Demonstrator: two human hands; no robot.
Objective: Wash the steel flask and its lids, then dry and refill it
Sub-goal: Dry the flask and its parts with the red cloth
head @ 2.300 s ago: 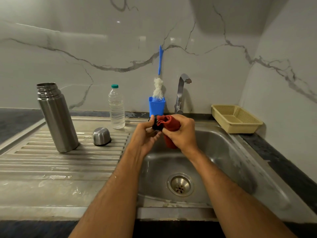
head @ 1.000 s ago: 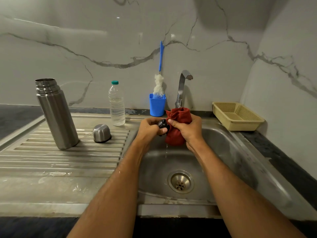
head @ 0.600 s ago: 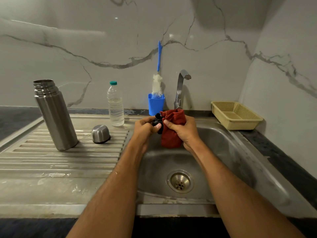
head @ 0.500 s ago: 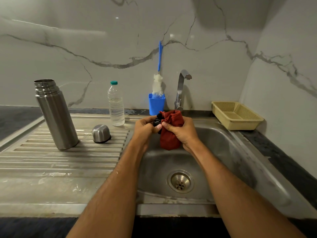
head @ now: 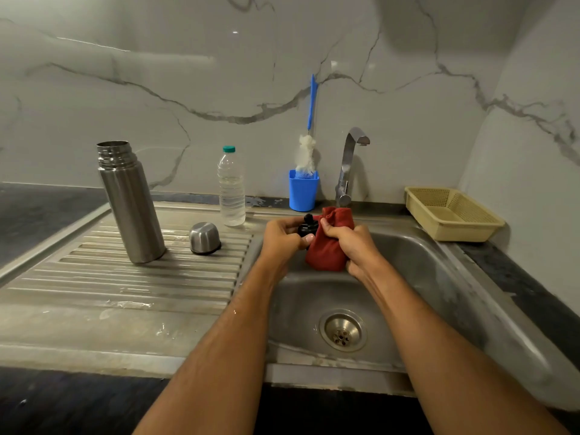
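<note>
2 hands rub a small black lid with a red cloth over the sink.

Head view: the left hand [head: 282, 238] pinches the black lid [head: 307, 227]. The right hand [head: 353, 246] squeezes the red cloth [head: 326, 252] against it, above the sink [head: 439, 277]. The open steel flask [head: 130, 202] stands on the ribbed drainboard [head: 125, 277], with the steel cap [head: 204, 238] beside it.
</note>
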